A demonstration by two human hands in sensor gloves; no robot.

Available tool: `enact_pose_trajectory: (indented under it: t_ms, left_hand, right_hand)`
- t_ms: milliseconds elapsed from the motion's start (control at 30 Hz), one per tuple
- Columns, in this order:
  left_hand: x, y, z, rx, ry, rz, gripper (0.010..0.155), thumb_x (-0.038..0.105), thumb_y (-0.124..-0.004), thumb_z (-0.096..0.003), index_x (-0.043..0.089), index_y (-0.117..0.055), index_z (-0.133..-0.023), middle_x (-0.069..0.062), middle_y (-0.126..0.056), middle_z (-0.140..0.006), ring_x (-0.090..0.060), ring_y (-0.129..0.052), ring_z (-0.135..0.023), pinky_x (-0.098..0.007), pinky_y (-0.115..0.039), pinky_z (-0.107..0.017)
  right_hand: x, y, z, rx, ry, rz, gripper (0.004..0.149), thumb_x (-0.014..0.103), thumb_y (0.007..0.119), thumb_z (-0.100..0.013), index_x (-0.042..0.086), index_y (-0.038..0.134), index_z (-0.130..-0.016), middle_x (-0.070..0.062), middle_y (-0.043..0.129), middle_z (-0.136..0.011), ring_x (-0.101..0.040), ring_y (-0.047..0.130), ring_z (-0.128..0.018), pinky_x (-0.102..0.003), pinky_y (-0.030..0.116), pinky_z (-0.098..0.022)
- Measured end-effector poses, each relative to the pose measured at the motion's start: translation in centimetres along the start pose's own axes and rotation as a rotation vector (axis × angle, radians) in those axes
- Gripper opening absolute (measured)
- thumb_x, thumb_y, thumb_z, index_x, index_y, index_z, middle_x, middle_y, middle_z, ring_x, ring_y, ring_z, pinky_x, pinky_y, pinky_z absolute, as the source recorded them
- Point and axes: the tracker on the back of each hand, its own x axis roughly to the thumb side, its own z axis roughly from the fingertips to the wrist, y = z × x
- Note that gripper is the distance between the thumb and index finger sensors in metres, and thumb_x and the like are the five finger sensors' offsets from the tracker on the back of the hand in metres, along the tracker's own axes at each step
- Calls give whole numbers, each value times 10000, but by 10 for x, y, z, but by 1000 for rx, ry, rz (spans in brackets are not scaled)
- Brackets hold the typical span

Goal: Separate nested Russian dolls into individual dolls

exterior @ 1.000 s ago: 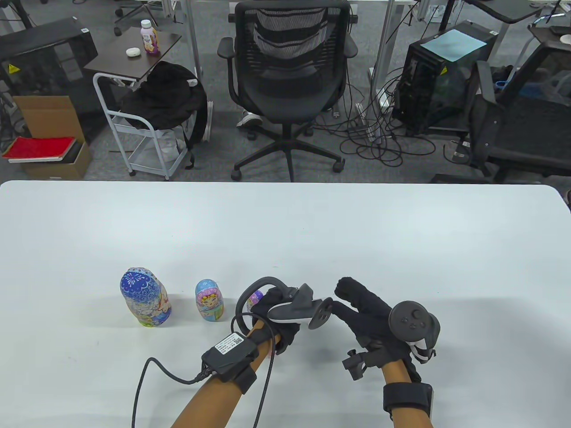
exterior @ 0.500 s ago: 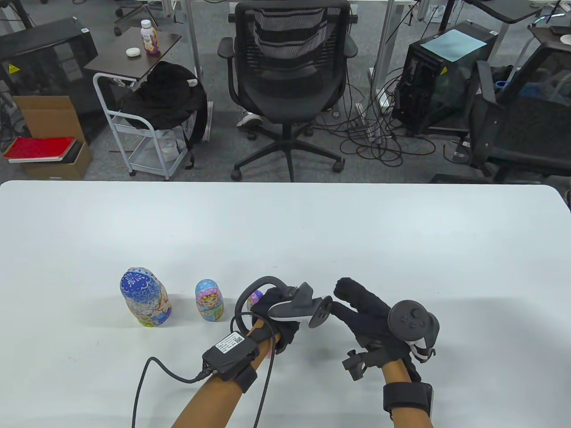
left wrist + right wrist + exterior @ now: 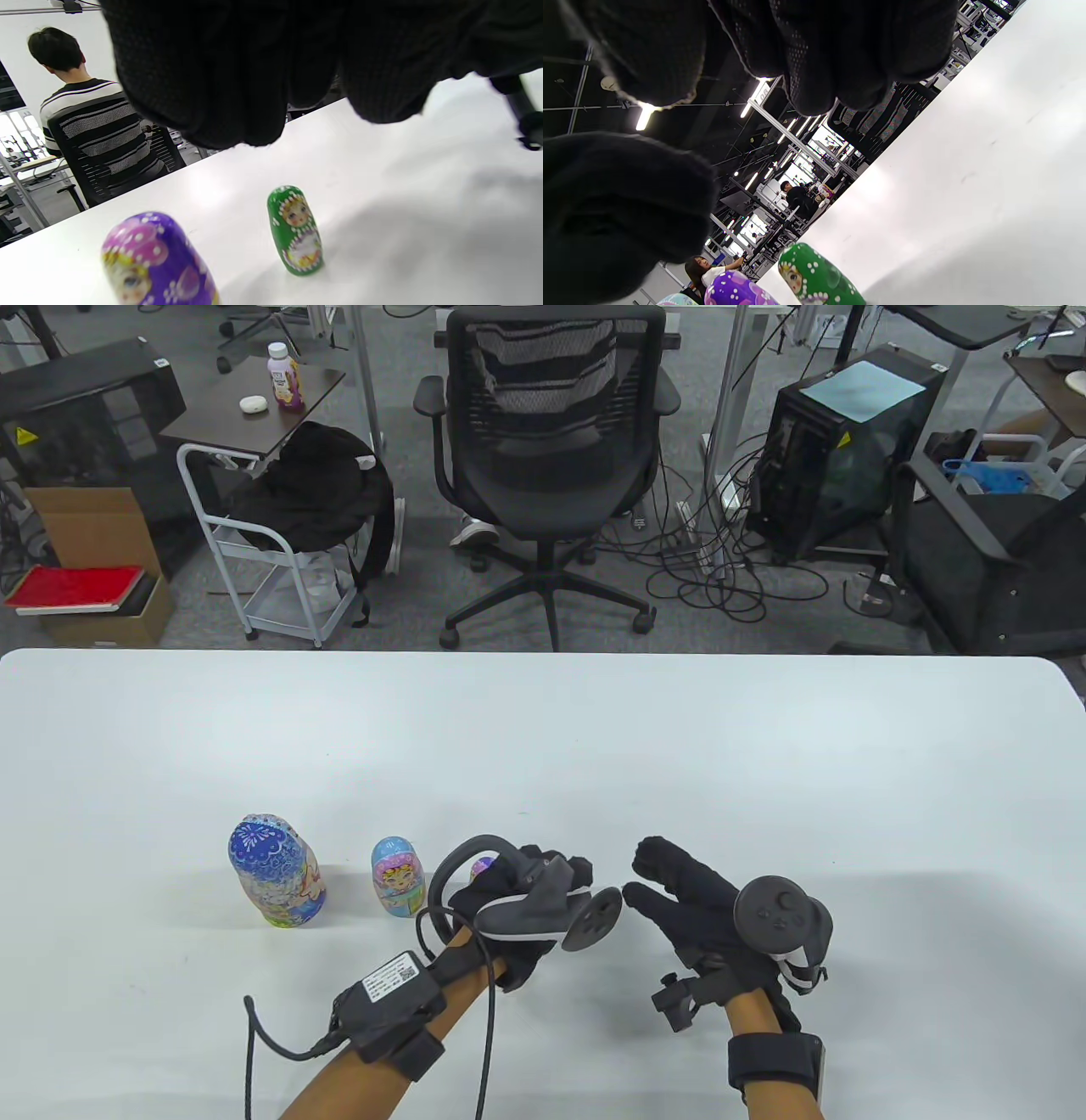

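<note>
Four painted dolls stand on the white table (image 3: 543,746). The large blue doll (image 3: 276,882) and the smaller light-blue doll (image 3: 397,879) are left of my hands. The purple doll (image 3: 484,865) peeks out behind my left hand (image 3: 551,869); the left wrist view shows it (image 3: 157,262) beside the small green doll (image 3: 295,231), both upright and free. My left hand hovers over them and holds nothing. My right hand (image 3: 649,869) is spread open just to the right, empty; its view shows the green doll (image 3: 818,279) below its fingers (image 3: 818,51).
The dolls and hands are near the table's front edge. An office chair (image 3: 551,466), a white cart (image 3: 280,551) and computer towers stand on the floor beyond the far edge.
My left hand and forearm have shifted a little to the left and toward me. My right hand has barely moved. The dolls stand where they were.
</note>
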Motion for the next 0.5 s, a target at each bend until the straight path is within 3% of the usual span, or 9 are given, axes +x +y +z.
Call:
enact_pose_trajectory:
  t_ms: [233, 400, 500]
  left_hand:
    - [3, -55, 47, -15, 25, -92, 725, 645, -740, -472, 230, -669, -1062, -88, -901, -944, -309, -988, -752, -391, -879, -554]
    - [-6, -82, 56, 14, 52, 71, 708, 619, -758, -478, 222, -670, -1058, -86, -919, -919, -309, -999, -728, -392, -885, -536]
    - [-7, -87, 56, 38, 46, 113, 640, 557, -784, -496, 214, -704, -1030, -65, -947, -878, -287, -1018, -698, -379, -897, -516]
  right_hand:
    - [2, 7, 0, 42, -9, 49, 689, 501, 869, -428, 126, 728, -989, -208, 927, -875, -430, 891, -798, -528, 763, -595]
    - [4, 11, 0, 63, -17, 67, 689, 500, 870, -427, 127, 729, -989, -209, 928, -873, -427, 893, -796, -528, 764, -594]
    - [5, 13, 0, 69, -19, 76, 686, 499, 869, -427, 127, 732, -987, -206, 929, -872, -427, 894, -795, -528, 764, -594]
